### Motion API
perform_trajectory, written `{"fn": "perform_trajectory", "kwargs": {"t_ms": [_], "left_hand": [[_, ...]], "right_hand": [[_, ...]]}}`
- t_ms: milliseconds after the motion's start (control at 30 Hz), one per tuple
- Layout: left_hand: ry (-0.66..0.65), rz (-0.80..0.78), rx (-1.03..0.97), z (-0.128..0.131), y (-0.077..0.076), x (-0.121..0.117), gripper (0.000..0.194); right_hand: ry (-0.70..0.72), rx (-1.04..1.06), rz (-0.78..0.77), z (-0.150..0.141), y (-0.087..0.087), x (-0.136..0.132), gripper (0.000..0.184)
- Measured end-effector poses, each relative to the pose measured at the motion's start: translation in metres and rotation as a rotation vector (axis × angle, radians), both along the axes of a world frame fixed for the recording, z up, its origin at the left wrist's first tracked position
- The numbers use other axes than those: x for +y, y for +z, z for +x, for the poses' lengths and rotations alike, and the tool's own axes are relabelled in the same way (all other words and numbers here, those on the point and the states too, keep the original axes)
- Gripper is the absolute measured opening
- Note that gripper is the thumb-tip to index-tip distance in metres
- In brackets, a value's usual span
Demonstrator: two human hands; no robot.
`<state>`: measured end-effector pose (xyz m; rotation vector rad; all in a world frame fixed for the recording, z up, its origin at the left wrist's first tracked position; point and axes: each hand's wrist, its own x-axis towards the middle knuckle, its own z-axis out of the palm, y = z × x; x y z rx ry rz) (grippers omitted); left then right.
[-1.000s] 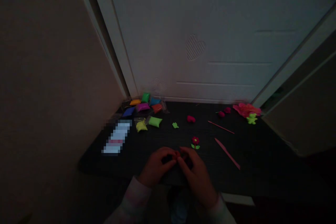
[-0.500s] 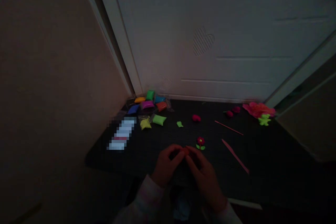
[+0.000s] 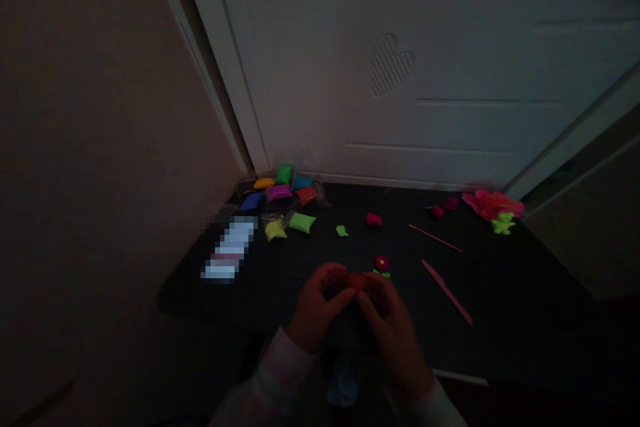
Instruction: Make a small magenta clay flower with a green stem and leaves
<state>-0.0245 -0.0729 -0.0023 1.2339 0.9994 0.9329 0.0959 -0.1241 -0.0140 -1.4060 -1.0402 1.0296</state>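
Between the fingertips of both hands is a small orange-red lump of modelling clay [image 3: 356, 281]. My left hand [image 3: 320, 307] pinches it from one side with thumb and fingers. From the other side my right hand [image 3: 393, 320] grips it the same way. Just beyond my right fingers lies a clay flower [image 3: 382, 263] with red petals, a yellow centre and green leaves partly covered by the hand. Farther back are a red clay piece [image 3: 373, 219] and a little light green clay piece [image 3: 342, 231].
Bags of coloured clay [image 3: 279, 193] cluster at the back left, near a blurred bright rectangle [image 3: 230, 247]. To the right lie a pink modelling knife [image 3: 447, 291] and a thin pink stick [image 3: 435, 238]. Red pieces [image 3: 437, 211], a pink flower [image 3: 493, 204] and a yellow-green bear [image 3: 503, 223] sit behind.
The orange-red lump shows more plainly between my fingers, and both hands have moved slightly up and right in view. The camera has shifted a little; the things on the table stay put.
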Motion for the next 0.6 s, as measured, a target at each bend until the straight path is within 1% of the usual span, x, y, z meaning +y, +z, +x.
{"fn": "perform_trajectory", "kwargs": {"t_ms": [100, 267, 333, 433, 600], "left_hand": [[0.006, -0.029, -0.056, -0.0001, 0.0015, 0.0005, 0.033], [-0.030, -0.039, -0.111, -0.0010, 0.0049, -0.0003, 0.022], [-0.050, -0.039, -0.121, -0.0014, 0.0053, -0.0008, 0.020], [-0.079, -0.033, -0.131, -0.0021, 0.0042, -0.0006, 0.020], [-0.098, -0.007, -0.116, -0.0033, -0.0003, 0.0013, 0.024]], "right_hand": [[0.001, 0.012, 0.018, -0.0004, -0.0006, -0.0006, 0.031], [-0.005, 0.006, 0.026, -0.0001, -0.0009, 0.0004, 0.026], [-0.011, -0.004, 0.023, 0.0000, -0.0002, 0.0010, 0.027], [-0.021, -0.029, 0.023, -0.0002, 0.0012, 0.0013, 0.029], [-0.017, -0.085, 0.032, -0.0018, 0.0036, 0.0022, 0.023]]}}
